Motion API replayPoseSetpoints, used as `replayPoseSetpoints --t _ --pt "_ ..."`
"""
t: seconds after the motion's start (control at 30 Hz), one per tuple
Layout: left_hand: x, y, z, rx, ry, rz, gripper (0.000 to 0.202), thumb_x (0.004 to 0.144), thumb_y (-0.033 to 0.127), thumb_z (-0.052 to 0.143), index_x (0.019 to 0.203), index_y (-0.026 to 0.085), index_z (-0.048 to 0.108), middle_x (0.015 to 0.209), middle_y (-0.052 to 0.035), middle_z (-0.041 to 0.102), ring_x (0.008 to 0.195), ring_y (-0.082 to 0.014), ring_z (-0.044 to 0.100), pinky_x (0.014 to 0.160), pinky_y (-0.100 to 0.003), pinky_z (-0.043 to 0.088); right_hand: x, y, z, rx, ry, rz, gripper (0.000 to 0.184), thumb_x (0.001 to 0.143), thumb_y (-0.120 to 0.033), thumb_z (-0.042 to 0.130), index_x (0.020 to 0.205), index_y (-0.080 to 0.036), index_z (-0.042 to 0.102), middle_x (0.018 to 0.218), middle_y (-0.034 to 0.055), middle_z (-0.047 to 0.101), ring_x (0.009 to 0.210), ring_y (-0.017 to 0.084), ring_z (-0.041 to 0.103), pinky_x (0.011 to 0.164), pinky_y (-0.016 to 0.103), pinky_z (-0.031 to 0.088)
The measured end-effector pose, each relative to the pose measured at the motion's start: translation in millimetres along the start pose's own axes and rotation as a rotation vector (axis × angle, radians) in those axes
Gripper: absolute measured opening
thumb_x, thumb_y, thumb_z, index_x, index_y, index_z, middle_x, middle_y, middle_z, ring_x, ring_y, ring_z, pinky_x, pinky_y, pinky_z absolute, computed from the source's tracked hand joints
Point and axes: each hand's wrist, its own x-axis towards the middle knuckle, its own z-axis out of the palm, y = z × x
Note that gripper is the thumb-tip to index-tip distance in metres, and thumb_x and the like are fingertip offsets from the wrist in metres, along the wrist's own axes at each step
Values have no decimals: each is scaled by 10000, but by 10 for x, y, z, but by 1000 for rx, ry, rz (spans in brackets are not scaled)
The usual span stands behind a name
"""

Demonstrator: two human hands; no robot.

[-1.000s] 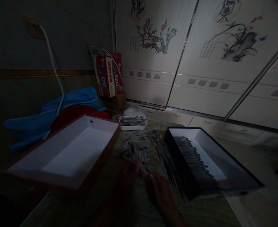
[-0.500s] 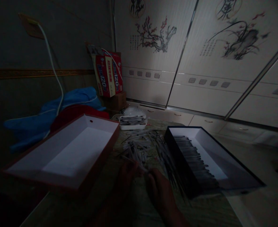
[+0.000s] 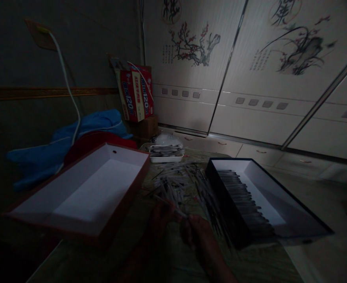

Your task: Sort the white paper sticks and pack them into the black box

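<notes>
In dim light, a slim pale pen [image 3: 179,212] spans the gap between my two hands, low in the middle of the head view. My left hand [image 3: 160,218] is closed around its left part. The fingers of my right hand [image 3: 195,232] are closed at its right end. Just beyond my hands lies a loose pile of pens [image 3: 173,186], pale with dark parts. More pens [image 3: 210,200] lie along the left side of the dark box [image 3: 225,204]. Inside that box, a row of pens [image 3: 241,196] lies side by side.
A red-edged box [image 3: 96,188] with a white inside stands at left on the table [image 3: 167,261]. At the back is a white tray [image 3: 166,158] full of pens. Blue cloth [image 3: 87,124], a red printed carton [image 3: 136,94] and sliding doors [image 3: 185,110] lie beyond.
My right hand's thumb and fingers have shifted slightly at the pen's end. My left hand stays nearly where it was, and the boxes have not moved.
</notes>
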Motion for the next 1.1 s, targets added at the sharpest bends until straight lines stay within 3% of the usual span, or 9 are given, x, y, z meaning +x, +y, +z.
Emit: replayPoseSetpoints --t 0.2,0.33,0.6,0.73,0.83,1.0,1.1 --pt "6 8 -8 -2 11 4 283 644 377 678 797 146 618 584 -14 665 535 -171 615 562 -282 484 30 50 -82 -133 16 -5 477 820 -562 449 595 -148 526 453 -48 437 387 52 352 395 170 243" --pt "0 45 8 4 14 -10 284 607 400 697 711 147 624 536 -8 647 505 -165 600 551 -277 477 45 81 -116 -111 -43 -6 443 814 -532 483 605 -144 531 472 -51 441 388 44 332 394 169 222" --pt "19 14 -27 22 28 -19 274 636 402 680 720 149 620 574 -10 659 531 -160 605 555 -267 481 -15 -10 -82 -246 -1 -148 393 842 -463 481 623 -145 560 527 -30 484 481 72 431 465 177 304" --pt "23 24 -40 31 7 4 249 647 379 674 715 150 607 548 -12 655 522 -162 603 565 -273 479 12 -10 -63 -150 -27 -31 499 848 -545 406 630 -134 588 470 -27 487 400 63 394 422 179 278" --pt "16 42 -28 28 -12 10 245 634 376 682 714 156 608 543 -9 654 527 -166 607 566 -276 479 32 -11 -80 -41 -80 70 516 799 -597 447 666 -127 613 457 -29 493 356 52 356 382 172 229" --pt "13 50 -24 40 -91 18 222 629 346 689 711 157 609 541 -6 656 524 -166 609 564 -276 479 39 -9 -150 153 -142 183 453 731 -567 571 664 -123 628 474 -30 487 382 47 356 388 163 216" --pt "19 36 -38 62 -108 32 206 651 339 671 715 154 605 532 -4 652 519 -163 609 559 -273 476 45 17 -189 141 -173 184 417 738 -531 589 685 -120 633 506 -24 495 408 46 364 404 163 230"
